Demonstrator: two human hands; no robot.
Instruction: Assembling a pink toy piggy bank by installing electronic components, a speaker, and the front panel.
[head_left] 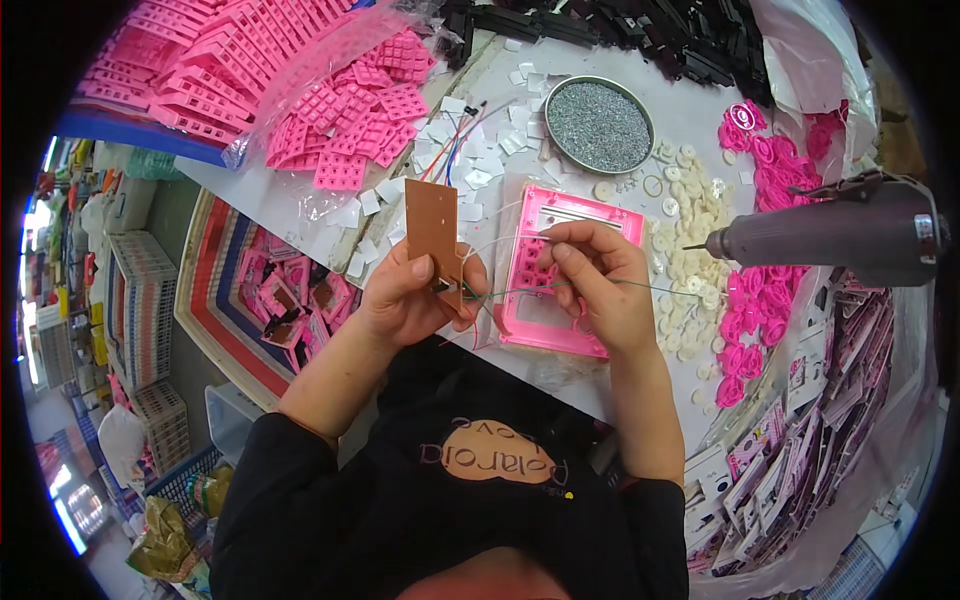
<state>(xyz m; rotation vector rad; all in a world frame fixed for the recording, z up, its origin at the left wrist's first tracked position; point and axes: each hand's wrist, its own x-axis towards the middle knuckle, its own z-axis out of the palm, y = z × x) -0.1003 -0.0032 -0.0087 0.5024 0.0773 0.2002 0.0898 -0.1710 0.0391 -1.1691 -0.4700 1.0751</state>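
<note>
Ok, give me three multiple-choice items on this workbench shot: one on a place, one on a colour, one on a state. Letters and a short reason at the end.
1. Where does the round metal dish of grey bits stand?
A. On the table beyond the pink frame
B. In the person's lap
C. On the floor at the left

2. What colour is the flat board in the left hand?
A. Green
B. Brown
C. White

3. What is the right hand doing?
A. Lying flat and open on the table
B. Gripping the grey power tool
C. Pinching thin wires over the pink frame

Answers:
1 A: the dish sits on the white table top past the pink frame.
2 B: the board is plain brown, held upright.
3 C: its fingertips close on the thin wires, while the grey power tool hangs apart at the right.
</note>
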